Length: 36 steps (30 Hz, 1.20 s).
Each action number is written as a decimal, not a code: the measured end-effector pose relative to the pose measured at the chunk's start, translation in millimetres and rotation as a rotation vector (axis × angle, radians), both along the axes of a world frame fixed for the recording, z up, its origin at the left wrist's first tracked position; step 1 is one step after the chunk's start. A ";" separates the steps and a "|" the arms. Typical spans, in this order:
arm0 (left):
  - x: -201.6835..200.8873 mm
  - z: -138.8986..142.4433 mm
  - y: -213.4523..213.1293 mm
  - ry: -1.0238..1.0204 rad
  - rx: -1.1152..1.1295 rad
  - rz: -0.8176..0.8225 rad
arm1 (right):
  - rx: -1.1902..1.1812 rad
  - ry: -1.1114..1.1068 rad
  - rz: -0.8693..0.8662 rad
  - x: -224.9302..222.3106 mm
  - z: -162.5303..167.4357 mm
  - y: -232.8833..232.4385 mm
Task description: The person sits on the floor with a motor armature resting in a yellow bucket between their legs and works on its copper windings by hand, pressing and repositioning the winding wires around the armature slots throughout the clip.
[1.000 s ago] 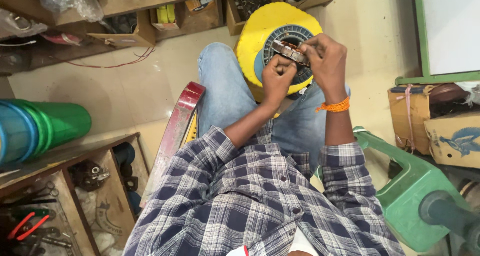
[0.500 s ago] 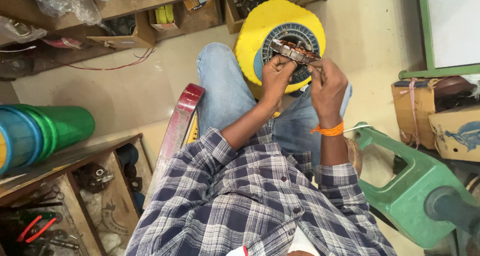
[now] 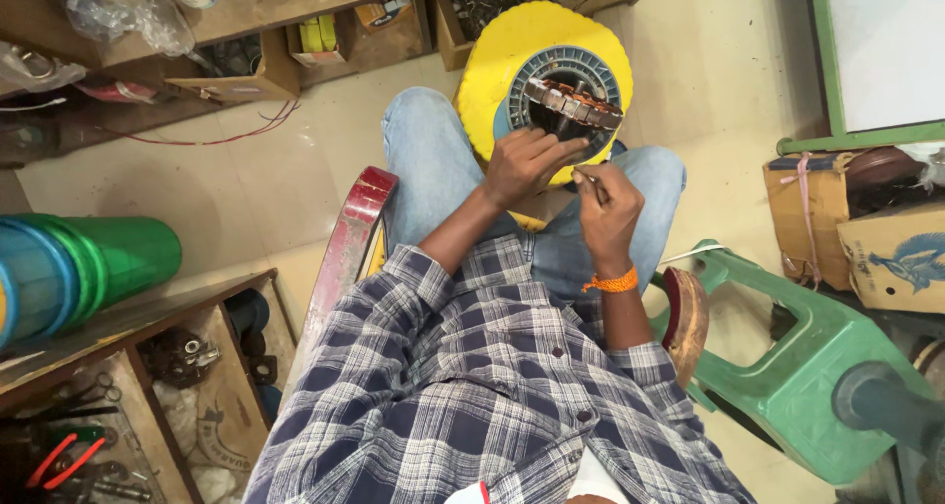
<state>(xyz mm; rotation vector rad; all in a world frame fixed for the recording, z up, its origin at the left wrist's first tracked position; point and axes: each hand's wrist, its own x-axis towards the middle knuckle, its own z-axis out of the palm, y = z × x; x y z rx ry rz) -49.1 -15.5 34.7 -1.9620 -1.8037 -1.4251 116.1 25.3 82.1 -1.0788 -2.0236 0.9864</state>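
Far left: stacked green and blue plastic tubs (image 3: 84, 268) lying on their side, just above a wooden shelf (image 3: 128, 317) with compartments holding red-handled pliers (image 3: 61, 462) and dark metal parts (image 3: 182, 356). Top left: a clear plastic bag (image 3: 123, 12) on a wooden rack (image 3: 295, 2), red wire (image 3: 212, 135) trailing along the pale floor (image 3: 295, 179) below it. Left of centre: a red-edged chair frame (image 3: 345, 253) beside a leg in blue jeans (image 3: 428, 169), and a blue-and-white plaid shirt (image 3: 443, 396) filling the lower middle. Centre: left hand (image 3: 525, 164) curled closed, fingers against the lower edge of a round motor stator (image 3: 571, 100) with copper windings. Stator resting in a blue-grey ring on top of a yellow round stool (image 3: 502, 81), between the knees. Just to the right: right hand (image 3: 608, 209) pinched shut on a thin dark tool (image 3: 589, 181), held near the stator but below it, apart from the windings; orange thread band (image 3: 610, 283) on that wrist. Further right: a green plastic stool (image 3: 817, 356) tipped on its side, with a brown curved piece (image 3: 686, 322) just beside it. Far right: cardboard boxes (image 3: 886, 238), one tied with pink string, beneath a green-framed white board (image 3: 876, 51).
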 end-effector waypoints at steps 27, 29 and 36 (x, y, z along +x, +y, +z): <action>44.5 -40.0 37.9 -1.469 -0.066 0.024 | -0.066 -0.065 0.053 -18.3 34.2 94.4; 44.2 -39.6 35.2 -1.467 -0.082 0.033 | 0.013 -0.127 0.054 -13.3 38.3 81.7; 40.9 -29.7 26.7 -1.422 -0.108 0.023 | 0.328 -0.047 0.129 -14.4 27.7 39.7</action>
